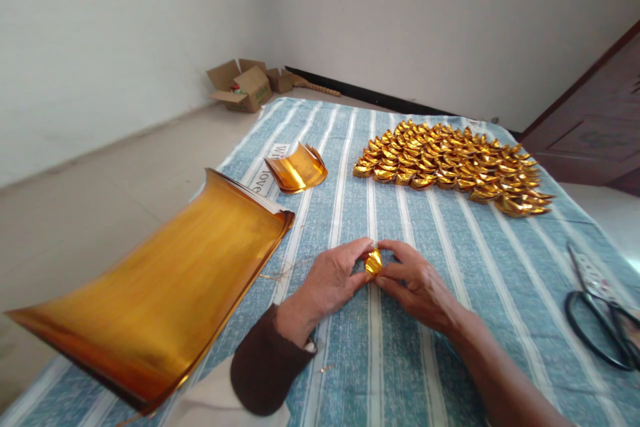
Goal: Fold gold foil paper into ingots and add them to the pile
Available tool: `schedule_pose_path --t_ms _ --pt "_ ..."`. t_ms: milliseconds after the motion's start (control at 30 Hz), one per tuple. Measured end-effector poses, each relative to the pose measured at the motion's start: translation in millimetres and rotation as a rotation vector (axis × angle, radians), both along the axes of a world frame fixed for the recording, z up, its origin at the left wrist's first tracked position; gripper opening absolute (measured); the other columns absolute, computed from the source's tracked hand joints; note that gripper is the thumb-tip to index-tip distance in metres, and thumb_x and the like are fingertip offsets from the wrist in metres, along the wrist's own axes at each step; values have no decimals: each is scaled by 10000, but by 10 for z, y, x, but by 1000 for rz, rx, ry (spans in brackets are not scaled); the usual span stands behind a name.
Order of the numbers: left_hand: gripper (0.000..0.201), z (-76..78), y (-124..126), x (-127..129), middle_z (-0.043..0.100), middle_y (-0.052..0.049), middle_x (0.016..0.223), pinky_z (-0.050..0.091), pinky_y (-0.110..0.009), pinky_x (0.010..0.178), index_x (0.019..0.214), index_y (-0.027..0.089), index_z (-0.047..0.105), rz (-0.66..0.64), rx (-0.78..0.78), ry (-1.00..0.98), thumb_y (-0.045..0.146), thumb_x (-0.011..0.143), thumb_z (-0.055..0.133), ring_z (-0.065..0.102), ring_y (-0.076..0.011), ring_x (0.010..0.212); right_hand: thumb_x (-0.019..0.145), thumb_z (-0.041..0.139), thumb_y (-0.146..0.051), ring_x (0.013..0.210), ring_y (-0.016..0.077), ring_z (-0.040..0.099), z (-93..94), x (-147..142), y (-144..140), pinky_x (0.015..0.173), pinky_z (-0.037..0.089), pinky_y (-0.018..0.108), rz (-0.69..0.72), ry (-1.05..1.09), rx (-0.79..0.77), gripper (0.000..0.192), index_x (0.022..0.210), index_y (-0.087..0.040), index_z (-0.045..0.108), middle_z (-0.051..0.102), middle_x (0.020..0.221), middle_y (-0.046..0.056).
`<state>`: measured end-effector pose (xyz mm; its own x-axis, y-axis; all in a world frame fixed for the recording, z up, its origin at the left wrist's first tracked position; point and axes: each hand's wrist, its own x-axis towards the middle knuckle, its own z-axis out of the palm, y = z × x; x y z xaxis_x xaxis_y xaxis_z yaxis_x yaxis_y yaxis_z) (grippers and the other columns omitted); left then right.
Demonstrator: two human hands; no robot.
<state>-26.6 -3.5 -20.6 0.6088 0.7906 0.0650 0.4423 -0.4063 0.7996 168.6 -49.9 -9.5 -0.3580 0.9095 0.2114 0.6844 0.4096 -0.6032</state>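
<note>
Between my two hands is a small folded gold foil paper ingot [373, 263], pinched by the fingertips over the striped cloth. My left hand [336, 271] closes its thumb and fingers on the piece's left side. From the right, my right hand [414, 280] grips it with thumb and fingers, partly covering it. Beyond my hands, at the right, many finished-looking gold paper ingots [450, 157] stand packed in rows. A large stack of gold foil sheets [165, 287] lies at the left, its ends curling up. A smaller stack of curled gold sheets [299, 169] sits behind it.
Black-handled scissors [597, 327] lie at the right edge of the blue and white striped cloth [345, 213]. An open cardboard box [245, 88] stands on the floor past the far left corner. A brown wooden panel [595, 127] is at the right.
</note>
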Motion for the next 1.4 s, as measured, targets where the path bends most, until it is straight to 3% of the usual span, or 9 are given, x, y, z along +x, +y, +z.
schedule_pose_path --t_ms 267,600,833,1100,1400 --pt "462 27 6 1 661 -30 1211 456 -359 989 1238 249 528 -5 -36 -27 135 798 607 622 -197 1112 886 567 -242 1137 283 574 -63 -85 -5 951 468 494 -135 106 -63 204 763 -206 725 586 1241 112" --pt "443 98 8 12 666 -48 1226 477 -351 981 1216 224 547 9 -68 -36 154 788 639 631 -196 1115 836 628 -214 1216 304 485 -155 -133 -4 1015 394 543 -206 116 16 143 714 -218 703 611 1193 91" --pt "550 98 10 -2 659 -53 1252 457 -380 1025 1282 217 513 19 -79 -50 95 754 609 611 -196 1155 837 630 -256 1255 328 457 -224 -137 2 1029 369 588 -270 66 66 168 682 -209 677 606 1213 111" --pt "434 156 8 13 671 -53 1229 490 -345 986 1257 207 532 28 -83 -38 154 826 540 623 -182 1135 868 594 -246 1287 328 434 -238 -128 5 1025 383 578 -238 6 134 203 683 -199 663 599 1241 118" --pt "435 213 8 -1 672 -44 1230 485 -365 993 1263 232 531 16 -68 -17 138 838 504 627 -185 1128 878 593 -245 1296 335 435 -231 -133 17 1026 395 561 -225 -39 148 209 691 -181 664 601 1243 137"
